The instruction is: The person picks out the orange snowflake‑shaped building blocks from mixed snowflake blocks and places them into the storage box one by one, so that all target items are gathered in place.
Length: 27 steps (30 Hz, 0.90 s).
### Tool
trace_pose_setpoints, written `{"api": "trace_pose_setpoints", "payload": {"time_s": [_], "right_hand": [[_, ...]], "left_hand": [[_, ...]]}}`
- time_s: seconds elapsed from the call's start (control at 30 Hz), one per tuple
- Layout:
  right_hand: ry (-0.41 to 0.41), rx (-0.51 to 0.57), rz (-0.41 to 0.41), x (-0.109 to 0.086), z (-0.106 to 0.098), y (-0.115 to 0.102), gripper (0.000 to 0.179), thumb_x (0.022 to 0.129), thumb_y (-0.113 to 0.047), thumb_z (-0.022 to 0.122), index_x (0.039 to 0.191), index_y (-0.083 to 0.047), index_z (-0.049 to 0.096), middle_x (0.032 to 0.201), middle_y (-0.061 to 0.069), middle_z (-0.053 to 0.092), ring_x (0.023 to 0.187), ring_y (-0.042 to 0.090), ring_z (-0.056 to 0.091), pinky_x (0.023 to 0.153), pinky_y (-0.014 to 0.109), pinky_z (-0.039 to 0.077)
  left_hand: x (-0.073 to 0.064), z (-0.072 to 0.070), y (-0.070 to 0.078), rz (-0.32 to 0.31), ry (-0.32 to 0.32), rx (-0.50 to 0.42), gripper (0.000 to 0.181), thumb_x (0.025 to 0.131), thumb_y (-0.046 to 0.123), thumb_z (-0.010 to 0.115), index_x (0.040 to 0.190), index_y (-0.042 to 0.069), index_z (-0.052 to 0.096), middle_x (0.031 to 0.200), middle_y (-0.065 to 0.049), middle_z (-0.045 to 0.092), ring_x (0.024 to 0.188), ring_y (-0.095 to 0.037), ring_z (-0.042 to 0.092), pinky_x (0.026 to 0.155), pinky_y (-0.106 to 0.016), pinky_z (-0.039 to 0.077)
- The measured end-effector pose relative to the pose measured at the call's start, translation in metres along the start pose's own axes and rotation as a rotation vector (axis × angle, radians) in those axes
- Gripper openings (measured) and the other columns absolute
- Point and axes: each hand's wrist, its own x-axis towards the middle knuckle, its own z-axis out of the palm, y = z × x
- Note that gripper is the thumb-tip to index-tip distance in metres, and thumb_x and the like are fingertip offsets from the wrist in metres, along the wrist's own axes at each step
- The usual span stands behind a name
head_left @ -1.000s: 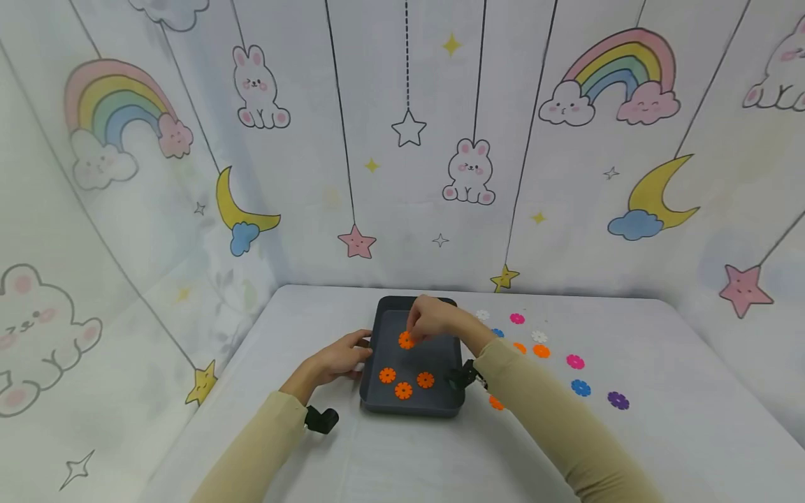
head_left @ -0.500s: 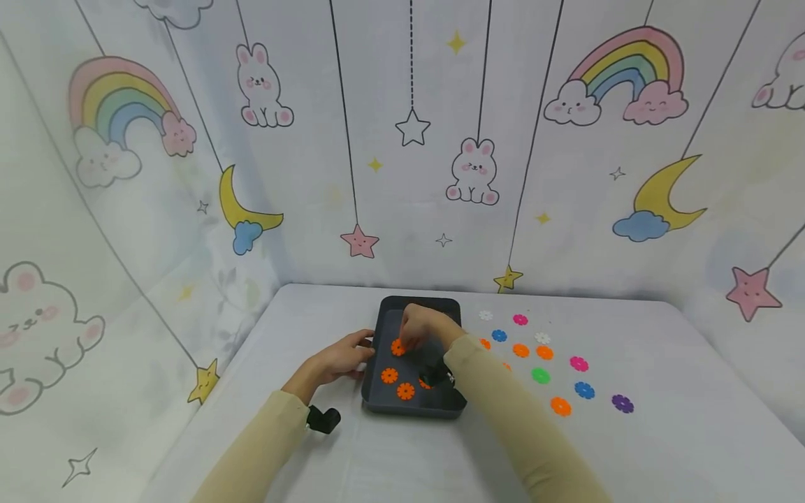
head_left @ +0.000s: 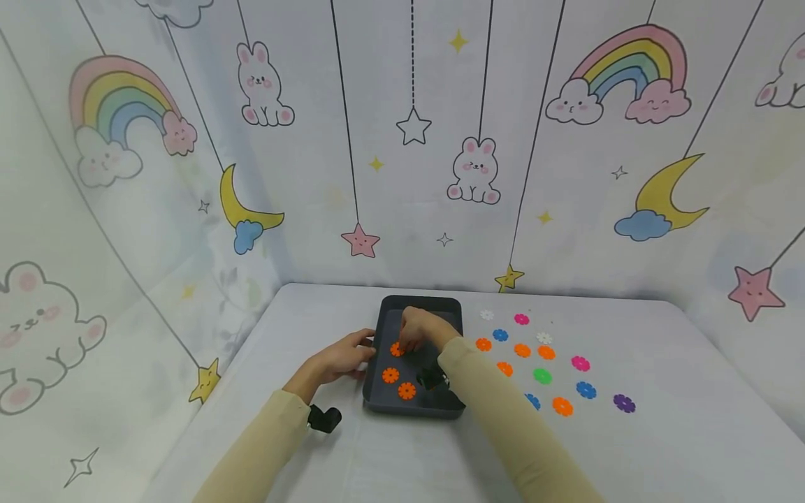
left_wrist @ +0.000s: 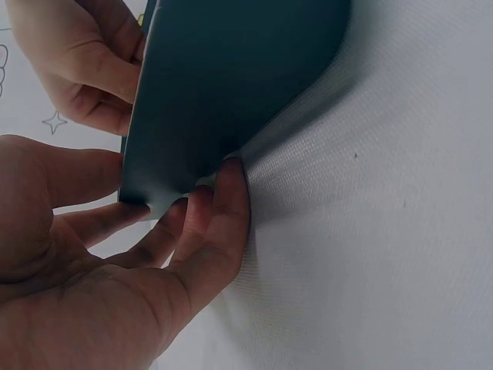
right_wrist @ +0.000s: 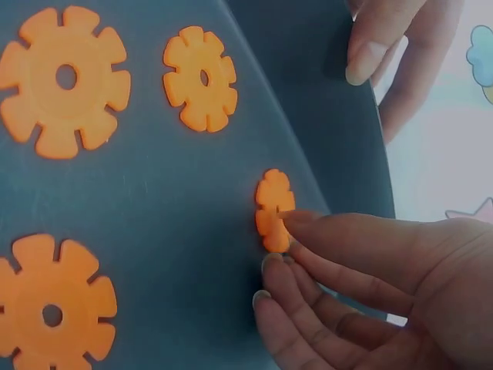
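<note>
A dark grey rectangular tray (head_left: 411, 411) lies on the table. My left hand (head_left: 342, 355) holds its left side; the right wrist view shows the thumb (right_wrist: 370, 54) over the rim, while the left wrist view has the fingers (left_wrist: 227, 200) curled against the outer wall near the tablecloth. Inside the tray, my right hand (head_left: 423, 328) pinches the edge of an orange notched plastic disc (right_wrist: 274, 210) between thumb and fingers, low over the tray floor. Other orange discs (right_wrist: 65, 81) lie flat in the tray. The head view has one of them hidden behind the right wrist.
To the right of the tray, several loose discs lie on the white cloth: orange (head_left: 562, 406), green (head_left: 543, 376), blue (head_left: 586, 390), pink (head_left: 581, 363), white (head_left: 544, 338) and purple (head_left: 625, 403). A patterned curtain (head_left: 302, 175) stands behind the table.
My right hand has moved left and down in the tray with the orange disc, most of it in the first half second. The left hand stays at the tray's side.
</note>
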Motion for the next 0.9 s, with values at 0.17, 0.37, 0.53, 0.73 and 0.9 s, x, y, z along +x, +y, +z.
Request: {"api": "trace_pose_setpoints", "payload": {"time_s": [0.17,0.37,0.53,0.73,0.9], "right_hand": [[0.018,-0.04,-0.026,-0.01,-0.006,0.0,0.005,0.087,-0.005,0.079,0.089,-0.002,0.074,0.083,0.008,0.073,0.078,0.023,0.072,0.074,0.034,0.062],[0.09,-0.12,-0.093,-0.041,-0.023,0.006,0.03,0.09,-0.022,0.08,0.112,-0.003,0.071,0.106,0.008,0.07,0.095,0.024,0.068,0.084,0.039,0.058],[0.148,-0.151,-0.193,-0.07,-0.04,0.027,0.043,0.09,-0.025,0.079,0.123,0.0,0.067,0.117,0.012,0.067,0.105,0.025,0.063,0.091,0.042,0.056],[0.245,-0.123,-0.242,-0.104,-0.059,0.063,0.034,0.091,-0.02,0.077,0.117,0.001,0.068,0.109,0.011,0.068,0.097,0.024,0.063,0.086,0.04,0.057],[0.312,-0.117,-0.271,-0.128,-0.069,0.101,0.03,0.092,-0.018,0.075,0.115,0.001,0.068,0.099,0.007,0.068,0.09,0.022,0.062,0.078,0.036,0.057]], "left_hand": [[0.0,-0.001,-0.001,-0.004,0.007,0.001,0.052,0.106,0.009,0.05,0.157,0.009,0.038,0.153,-0.021,0.043,0.118,-0.031,0.058,0.089,-0.047,0.058],[0.001,-0.001,-0.001,-0.014,0.019,0.011,0.052,0.106,0.009,0.05,0.157,0.009,0.038,0.154,-0.022,0.042,0.117,-0.031,0.058,0.089,-0.046,0.058],[0.004,0.001,-0.003,-0.021,0.022,0.017,0.053,0.106,0.009,0.05,0.157,0.009,0.038,0.154,-0.022,0.041,0.117,-0.031,0.058,0.089,-0.047,0.059],[0.004,0.0,-0.005,-0.011,0.021,0.022,0.052,0.106,0.009,0.051,0.156,0.01,0.039,0.153,-0.022,0.042,0.118,-0.03,0.058,0.088,-0.046,0.059],[0.004,0.0,-0.004,-0.005,0.017,0.012,0.051,0.106,0.009,0.051,0.156,0.01,0.04,0.152,-0.021,0.043,0.119,-0.031,0.059,0.087,-0.045,0.059]]}}
